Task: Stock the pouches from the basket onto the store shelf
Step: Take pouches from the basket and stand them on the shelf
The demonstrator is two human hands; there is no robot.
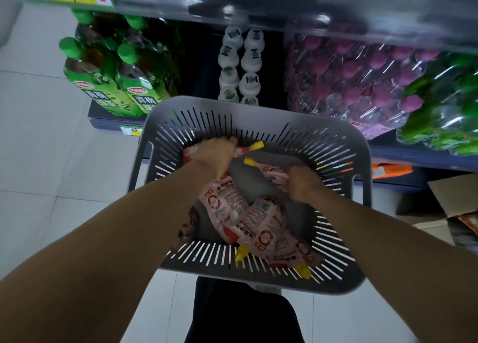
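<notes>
At frame centre, a grey slotted basket (258, 110) holds red-and-white spouted pouches. The left hand (214, 152), fingers curled, grips a far pouch (243, 150) against the far wall. The right hand (304, 185), fisted, grips a second pouch (271, 172) near the right wall. Loose pouches (261, 229) crowd the near wall, with bare basket bottom between. Just beyond the far rim runs the shelf edge (116, 121), carrying green tea bottles (103, 84) upper left, white bottles (240, 66) centre and shrink-wrapped purple-capped bottles (349, 84) right. A cardboard box (450, 195) sits at the right edge.
</notes>
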